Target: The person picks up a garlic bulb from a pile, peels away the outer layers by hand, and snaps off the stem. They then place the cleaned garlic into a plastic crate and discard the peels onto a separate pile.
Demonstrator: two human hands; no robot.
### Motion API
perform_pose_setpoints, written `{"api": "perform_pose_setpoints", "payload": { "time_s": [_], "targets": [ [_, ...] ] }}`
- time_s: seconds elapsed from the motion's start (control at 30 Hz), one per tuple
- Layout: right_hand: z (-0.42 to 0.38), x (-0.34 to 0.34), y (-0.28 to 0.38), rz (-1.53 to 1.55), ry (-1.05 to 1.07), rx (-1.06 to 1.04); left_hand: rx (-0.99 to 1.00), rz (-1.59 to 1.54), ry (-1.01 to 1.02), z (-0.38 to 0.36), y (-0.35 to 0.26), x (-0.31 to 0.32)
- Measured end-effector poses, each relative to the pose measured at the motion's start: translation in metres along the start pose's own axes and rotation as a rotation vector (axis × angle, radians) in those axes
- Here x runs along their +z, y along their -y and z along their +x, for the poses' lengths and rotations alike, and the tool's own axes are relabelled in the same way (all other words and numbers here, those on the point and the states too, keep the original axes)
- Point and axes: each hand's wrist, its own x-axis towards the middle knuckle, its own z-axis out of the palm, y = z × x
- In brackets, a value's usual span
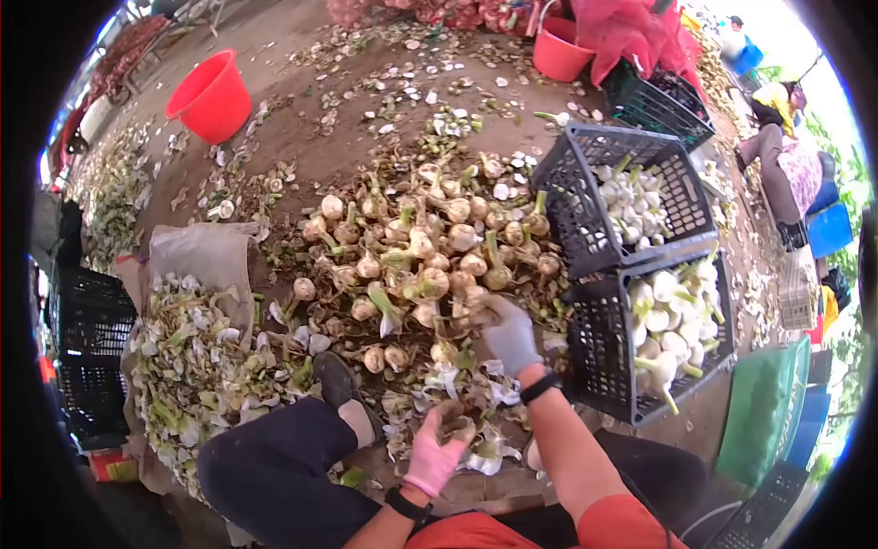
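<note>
A heap of untrimmed garlic bulbs (421,242) with dry roots and stalks lies on the ground before me. My right hand (508,331), in a whitish glove with dirty fingertips, is at the heap's right edge, its fingers curled on a garlic bulb (473,298) that they partly hide. Nearer my body, my left hand (437,453) wears a pink glove with soiled fingers. Its thumb and fingers are apart, and no bulb shows in it. Below and around it are loose garlic skins (494,448). Cleaned garlic bulbs (672,320) fill the near black crate (604,366) at right.
Behind the near crate, another black crate (585,146) holds white garlic. Peelings (197,357) are piled on a sack (201,247) at left. Red buckets (215,101) (560,50) stand farther back. A green bin (764,407) is at right, and a seated person (777,156) is beyond.
</note>
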Motion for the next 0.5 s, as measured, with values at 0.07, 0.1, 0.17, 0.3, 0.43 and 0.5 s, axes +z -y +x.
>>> {"api": "perform_pose_setpoints", "payload": {
  "time_s": [0.07, 0.1, 0.17, 0.3, 0.43, 0.5],
  "targets": [
    [0.002, 0.03, 0.04, -0.466, -0.044, -0.2, -0.037, 0.033, -0.03, -0.019, 0.002, 0.007],
    [0.05, 0.038, 0.042, -0.697, -0.034, -0.264, -0.068, -0.02, -0.014, 0.021, -0.002, 0.008],
    [0.077, 0.066, 0.033, -0.727, -0.071, -0.384, -0.077, -0.03, -0.004, 0.019, -0.003, 0.003],
    [0.082, 0.075, 0.028, -0.335, -0.189, -0.117, -0.04, -0.018, -0.035, 0.018, -0.01, -0.004],
    [0.005, 0.062, 0.0, 0.234, -0.1, 0.085, 0.226, 0.034, -0.245, 0.021, -0.024, -0.009],
    [-0.05, 0.057, 0.038, 0.688, -0.021, 0.203, 0.484, 0.438, -0.352, 0.022, -0.031, -0.015]
  ]
}}
